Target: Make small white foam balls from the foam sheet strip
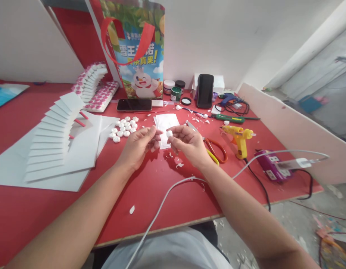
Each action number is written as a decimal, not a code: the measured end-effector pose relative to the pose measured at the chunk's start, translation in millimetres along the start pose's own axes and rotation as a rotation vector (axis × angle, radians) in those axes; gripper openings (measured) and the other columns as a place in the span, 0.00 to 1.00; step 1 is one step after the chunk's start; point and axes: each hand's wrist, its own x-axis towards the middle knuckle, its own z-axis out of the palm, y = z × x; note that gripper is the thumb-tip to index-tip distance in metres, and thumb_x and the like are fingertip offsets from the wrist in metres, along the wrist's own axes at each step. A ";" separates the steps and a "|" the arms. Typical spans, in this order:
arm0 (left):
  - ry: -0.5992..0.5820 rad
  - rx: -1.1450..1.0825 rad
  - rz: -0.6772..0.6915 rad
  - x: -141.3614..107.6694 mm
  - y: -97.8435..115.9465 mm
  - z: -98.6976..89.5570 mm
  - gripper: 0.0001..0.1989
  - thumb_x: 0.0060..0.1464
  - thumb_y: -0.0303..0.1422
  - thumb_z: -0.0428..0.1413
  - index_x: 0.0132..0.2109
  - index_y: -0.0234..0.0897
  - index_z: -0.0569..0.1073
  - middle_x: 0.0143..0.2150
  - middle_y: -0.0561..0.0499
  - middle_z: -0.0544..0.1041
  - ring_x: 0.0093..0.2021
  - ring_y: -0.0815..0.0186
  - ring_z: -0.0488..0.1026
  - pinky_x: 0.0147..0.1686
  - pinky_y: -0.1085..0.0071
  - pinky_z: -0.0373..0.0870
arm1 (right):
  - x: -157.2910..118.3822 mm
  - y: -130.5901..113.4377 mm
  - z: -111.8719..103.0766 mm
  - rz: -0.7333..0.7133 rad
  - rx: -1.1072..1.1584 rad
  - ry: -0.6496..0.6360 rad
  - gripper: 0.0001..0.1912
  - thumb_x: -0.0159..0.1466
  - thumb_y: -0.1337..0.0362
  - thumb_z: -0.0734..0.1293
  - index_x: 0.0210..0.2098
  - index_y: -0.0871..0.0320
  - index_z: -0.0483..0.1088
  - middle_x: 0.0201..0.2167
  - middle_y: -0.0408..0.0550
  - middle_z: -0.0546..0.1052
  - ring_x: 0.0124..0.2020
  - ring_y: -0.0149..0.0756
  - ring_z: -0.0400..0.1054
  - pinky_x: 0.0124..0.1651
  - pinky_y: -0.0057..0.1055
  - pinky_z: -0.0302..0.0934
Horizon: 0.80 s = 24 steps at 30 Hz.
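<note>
Centrally in frame, I see my right hand [189,145] pinching a white piece [169,133], just right of my left hand [139,145] (grip unclear).

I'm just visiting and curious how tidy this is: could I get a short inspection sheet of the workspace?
Surface: red tabletop, strewn with white scraps.
Job's things: small white piece in hand; similar rounded pieces grouped on the left; white sheet beyond the hands.
Clutter: scissors, yellow glue gun, jars.
Fingers: right fingers pinch the small white piece; left fingers curled, grip unclear.
Cables: pale cable crosses the front edge; black cord runs from the glue gun.
Surroundings: white wall behind; litter on the floor.
</note>
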 end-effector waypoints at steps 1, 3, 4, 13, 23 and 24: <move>0.004 0.010 0.008 -0.3 0.0 -0.1 0.21 0.46 0.46 0.70 0.36 0.31 0.80 0.30 0.50 0.76 0.25 0.72 0.69 0.23 0.75 0.63 | -0.2 2.5 0.4 -0.022 -0.060 0.018 0.14 0.60 0.58 0.71 0.42 0.58 0.71 0.29 0.41 0.74 0.23 0.26 0.64 0.27 0.27 0.61; -0.001 0.044 0.014 -1.0 -0.9 -0.7 0.19 0.45 0.43 0.71 0.37 0.33 0.80 0.33 0.50 0.78 0.27 0.72 0.71 0.28 0.75 0.67 | -1.2 7.5 1.1 -0.085 -0.224 0.047 0.11 0.60 0.61 0.70 0.41 0.58 0.71 0.29 0.40 0.73 0.26 0.26 0.65 0.29 0.27 0.62; -0.013 0.065 0.009 -1.4 -1.7 -1.1 0.18 0.44 0.41 0.72 0.38 0.33 0.80 0.34 0.50 0.79 0.29 0.71 0.72 0.31 0.75 0.69 | -1.8 9.5 1.3 -0.125 -0.316 0.055 0.10 0.60 0.62 0.70 0.41 0.58 0.71 0.29 0.40 0.73 0.26 0.27 0.65 0.30 0.27 0.62; -0.037 0.104 -0.018 -1.7 -7.1 -0.6 0.21 0.41 0.37 0.73 0.41 0.34 0.79 0.35 0.49 0.80 0.37 0.66 0.77 0.40 0.71 0.72 | -4.1 13.6 1.0 -0.254 -0.598 0.017 0.11 0.63 0.65 0.66 0.45 0.58 0.71 0.31 0.43 0.75 0.28 0.29 0.67 0.34 0.28 0.63; -0.060 0.773 0.025 8.4 23.3 -56.5 0.08 0.46 0.34 0.67 0.37 0.39 0.83 0.30 0.48 0.81 0.29 0.62 0.76 0.29 0.71 0.69 | -3.5 10.0 -3.3 -0.209 -0.661 0.065 0.13 0.63 0.66 0.65 0.48 0.58 0.71 0.32 0.44 0.77 0.26 0.29 0.65 0.34 0.29 0.61; -0.088 0.819 0.026 8.9 22.6 -60.0 0.07 0.46 0.34 0.67 0.36 0.40 0.83 0.29 0.49 0.81 0.29 0.62 0.75 0.28 0.71 0.68 | -3.3 10.1 -3.3 -0.209 -0.675 0.062 0.12 0.63 0.67 0.65 0.47 0.58 0.72 0.32 0.44 0.77 0.26 0.29 0.66 0.34 0.29 0.61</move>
